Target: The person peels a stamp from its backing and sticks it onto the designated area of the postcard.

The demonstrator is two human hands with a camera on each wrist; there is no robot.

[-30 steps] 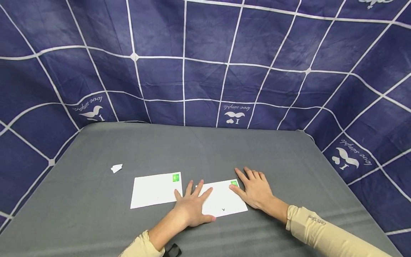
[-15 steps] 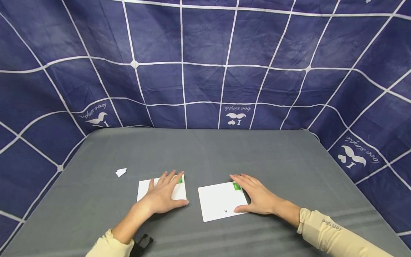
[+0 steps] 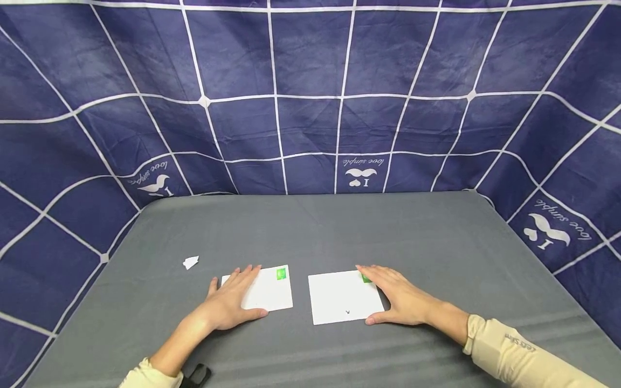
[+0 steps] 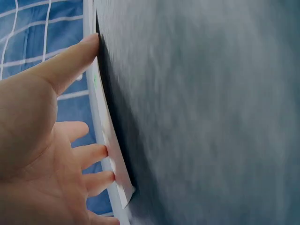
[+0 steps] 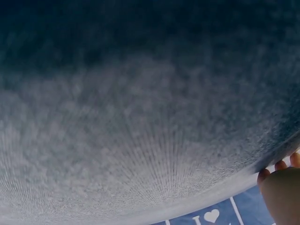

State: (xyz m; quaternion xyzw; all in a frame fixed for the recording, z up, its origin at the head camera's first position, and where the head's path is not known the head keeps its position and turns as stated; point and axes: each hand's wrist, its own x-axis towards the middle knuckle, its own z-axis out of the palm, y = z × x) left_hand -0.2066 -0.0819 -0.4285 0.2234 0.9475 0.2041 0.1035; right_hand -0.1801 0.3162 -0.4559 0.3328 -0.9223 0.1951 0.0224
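Note:
Two flat white envelopes lie side by side on a grey surface in the head view, each with a green stamp at its top right corner. My left hand (image 3: 225,302) rests over the left part of the left envelope (image 3: 271,293), thumb near its lower edge and fingertips near its top edge. Its stamp (image 3: 281,274) shows. In the left wrist view the fingers (image 4: 96,154) touch this envelope's edge (image 4: 117,164). My right hand (image 3: 405,296) lies at the right end of the other envelope (image 3: 335,299), fingers partly covering its stamp (image 3: 366,278), thumb at the lower right corner. A small dark mark shows near that envelope's lower edge.
A small white paper scrap (image 3: 191,262) lies to the left, beyond the left envelope. The grey cloth surface (image 3: 315,226) ends at a blue curtain (image 3: 310,124) with white grid lines at the back and sides. A black strap (image 3: 198,374) sits by the left wrist.
My left hand has left the right envelope, crossed to the left one and slid toward its left end. My right hand now spans the right envelope's right end. The camera view has shifted slightly.

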